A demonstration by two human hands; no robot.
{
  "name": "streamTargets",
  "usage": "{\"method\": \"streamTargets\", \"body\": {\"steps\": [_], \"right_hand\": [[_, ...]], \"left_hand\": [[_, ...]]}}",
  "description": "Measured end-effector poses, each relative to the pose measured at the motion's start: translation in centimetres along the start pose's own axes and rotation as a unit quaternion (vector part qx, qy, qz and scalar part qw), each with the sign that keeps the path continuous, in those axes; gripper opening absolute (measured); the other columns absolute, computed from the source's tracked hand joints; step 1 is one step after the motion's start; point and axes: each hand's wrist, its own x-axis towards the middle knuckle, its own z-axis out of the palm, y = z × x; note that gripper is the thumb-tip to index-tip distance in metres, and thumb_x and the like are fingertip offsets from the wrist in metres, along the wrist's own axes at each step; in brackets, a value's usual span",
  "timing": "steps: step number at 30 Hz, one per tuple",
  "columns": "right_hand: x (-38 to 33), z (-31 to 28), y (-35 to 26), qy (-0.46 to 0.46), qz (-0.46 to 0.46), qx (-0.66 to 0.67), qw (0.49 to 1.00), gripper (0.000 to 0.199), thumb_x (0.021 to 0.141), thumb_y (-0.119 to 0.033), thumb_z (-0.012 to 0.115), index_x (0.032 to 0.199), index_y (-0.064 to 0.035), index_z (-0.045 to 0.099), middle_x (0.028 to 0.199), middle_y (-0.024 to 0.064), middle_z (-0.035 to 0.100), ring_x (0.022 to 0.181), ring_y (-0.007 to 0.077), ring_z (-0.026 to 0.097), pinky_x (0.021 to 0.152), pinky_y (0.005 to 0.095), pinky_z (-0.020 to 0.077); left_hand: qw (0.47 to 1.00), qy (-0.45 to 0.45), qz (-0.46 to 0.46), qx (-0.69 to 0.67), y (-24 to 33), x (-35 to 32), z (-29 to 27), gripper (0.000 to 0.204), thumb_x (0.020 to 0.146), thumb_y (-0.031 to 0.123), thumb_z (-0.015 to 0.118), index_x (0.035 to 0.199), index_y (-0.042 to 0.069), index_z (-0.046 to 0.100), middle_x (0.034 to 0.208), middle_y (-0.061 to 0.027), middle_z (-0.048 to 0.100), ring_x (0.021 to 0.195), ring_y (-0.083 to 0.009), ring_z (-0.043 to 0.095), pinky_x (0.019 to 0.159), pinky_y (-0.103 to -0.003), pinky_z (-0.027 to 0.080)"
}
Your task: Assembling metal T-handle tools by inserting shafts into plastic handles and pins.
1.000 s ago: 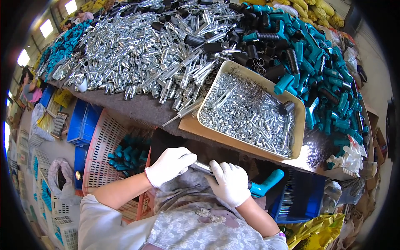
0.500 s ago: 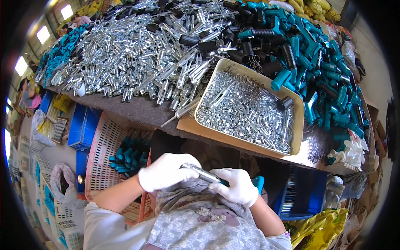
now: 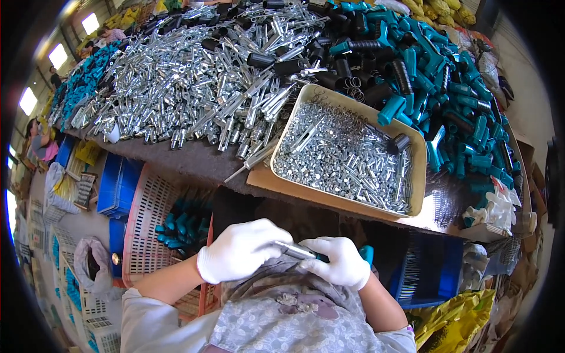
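Observation:
A tool with a silver metal barrel (image 3: pixel 298 252) and a teal handle (image 3: pixel 366 254) lies level between my hands, close to my lap. My right hand (image 3: pixel 338 263), in a white glove, is closed around the handle; teal shows past both sides of it. At the barrel's other end my left hand (image 3: pixel 240 252), gloved the same, has its fingers curled over the metal and hides the tip. Beyond them, on the bench, a cream tray (image 3: pixel 347 191) holds many small metal pins and springs. One slim metal rod (image 3: pixel 250 163) sticks out over the bench edge beside this tray.
Silver metal barrels (image 3: pixel 176 76) are heaped across the bench, with teal pistol-shaped handles (image 3: pixel 432 70) and black sleeves piled at right. Below left, a pink-rimmed crate (image 3: pixel 150 223) holds teal handles. A blue bin (image 3: pixel 432 270) stands below right, near a yellow sack (image 3: pixel 456 317).
My left hand has curled further over the barrel's end, covering more of it. My right hand keeps its hold on the handle and has shifted slightly. The whole view has moved a little.

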Motion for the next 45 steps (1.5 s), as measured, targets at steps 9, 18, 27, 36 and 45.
{"method": "streamTargets", "body": {"steps": [9,18,27,36,45], "right_hand": [[0.1,-0.4,-0.5,-0.027,0.035,-0.010,0.999,0.041,0.079,-0.029,0.077,0.110,-0.0025,0.070,0.089,0.0193,0.070,0.080,0.0365,0.069,0.073,0.0385,0.0553],[0.2,-0.6,-0.2,-0.016,0.015,-0.025,0.999,0.039,0.081,-0.032,0.074,0.111,-0.0062,0.070,0.088,0.0166,0.070,0.078,0.0360,0.068,0.070,0.0393,0.0549],[0.1,-0.4,0.2,-0.025,0.023,-0.035,0.999,0.041,0.080,-0.030,0.077,0.111,-0.0038,0.070,0.086,0.0170,0.069,0.077,0.0357,0.068,0.069,0.0387,0.0549],[0.1,-0.7,0.2,-0.033,0.015,-0.006,0.999,0.043,0.081,-0.032,0.077,0.111,-0.0019,0.070,0.086,0.0180,0.069,0.079,0.0363,0.068,0.072,0.0387,0.0552],[1.1,-0.8,-3.2,0.330,-0.070,0.660,0.671,0.038,0.095,-0.047,0.062,0.099,-0.0108,0.051,0.084,0.0019,0.058,0.082,0.0202,0.056,0.084,0.0394,0.0436]], "left_hand": [[0.996,-0.034,-0.079,0.013,0.3,-0.2,-0.3,0.025,0.084,0.012,0.071,0.108,0.005,0.069,0.102,-0.0098,0.068,0.085,-0.0251,0.066,0.077,-0.035,0.053],[0.997,0.010,-0.066,-0.035,-0.3,-0.2,0.2,0.025,0.084,0.008,0.071,0.109,0.005,0.069,0.102,-0.0095,0.068,0.089,-0.0217,0.067,0.076,-0.033,0.054],[0.999,0.003,0.009,0.033,-0.9,0.0,0.7,0.029,0.080,0.009,0.071,0.109,0.005,0.068,0.099,-0.0095,0.065,0.088,-0.0291,0.065,0.078,-0.037,0.054],[0.999,0.022,0.017,0.021,0.1,-0.1,0.7,0.022,0.078,0.004,0.072,0.099,0.009,0.071,0.106,-0.0082,0.066,0.095,-0.0291,0.063,0.082,-0.037,0.052],[0.983,-0.113,0.074,0.121,-2.5,-0.9,1.4,0.090,0.069,0.049,0.085,0.134,-0.003,0.051,0.110,-0.0187,0.062,0.103,-0.0382,0.060,0.098,-0.047,0.045]]}}
